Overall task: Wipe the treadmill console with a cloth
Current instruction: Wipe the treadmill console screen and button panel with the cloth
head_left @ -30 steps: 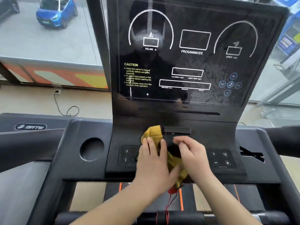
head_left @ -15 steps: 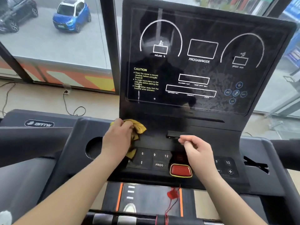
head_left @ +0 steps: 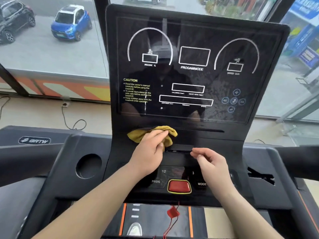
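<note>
Window wall behind, street and parked cars below.

- Black treadmill console [head_left: 224, 135] in front, glossy display unlit.
- Crumpled mustard-yellow cloth [head_left: 138, 135] on ledge just under display, left of centre.
- Left hand [head_left: 148, 152] grips cloth, fingers curled over it.
- Right hand [head_left: 212, 163] hovers near, fingers loosely bent, holding nothing.

Risks:
- Wrists above keypad could press key or oblong red stop button [head_left: 179, 186].
- Bunched cloth may skip specks on display's right side.

Count: one cloth, two hands, one console, one red button.

Console screen [head_left: 189, 40]: CAUTION, PROGAM/MODE; keypad [head_left: 164, 176]: 12, 3, PROG, MODE; left rail badge [head_left: 34, 140]: perhaps BRTW
</note>
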